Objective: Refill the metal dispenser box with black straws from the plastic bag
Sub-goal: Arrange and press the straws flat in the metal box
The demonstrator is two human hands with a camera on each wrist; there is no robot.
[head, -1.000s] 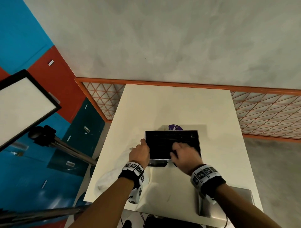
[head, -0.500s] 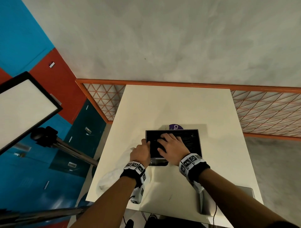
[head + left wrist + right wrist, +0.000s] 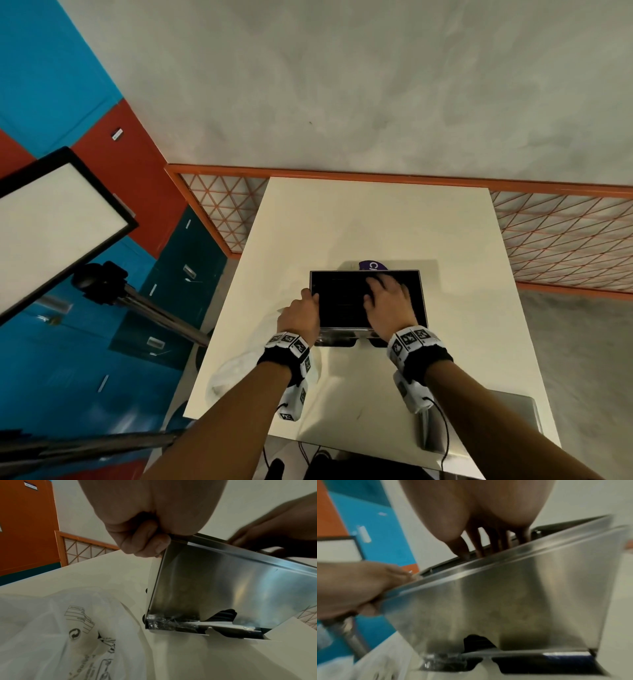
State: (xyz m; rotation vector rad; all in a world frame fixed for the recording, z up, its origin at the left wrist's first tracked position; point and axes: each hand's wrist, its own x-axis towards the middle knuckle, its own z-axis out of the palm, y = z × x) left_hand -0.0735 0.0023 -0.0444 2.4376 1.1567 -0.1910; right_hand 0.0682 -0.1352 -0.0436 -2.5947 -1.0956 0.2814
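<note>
- Straws, black, fill the open metal dispenser box at centre frame on the tabletop.
- Right hand, fingers spread flat, presses them; levelling evenly should help.
- Left hand grips the box's left rim.
- Plastic bag lies lower left.

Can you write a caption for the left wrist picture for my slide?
Left hand grips the shiny metal dispenser box corner, crinkly plastic bag beside it.

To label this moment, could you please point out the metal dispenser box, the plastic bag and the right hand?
metal dispenser box (image 3: 231,588): left wrist view, front wall.
plastic bag (image 3: 51,635): left wrist view, crumpled printed film.
right hand (image 3: 390,305): head view, back of hand.
</note>
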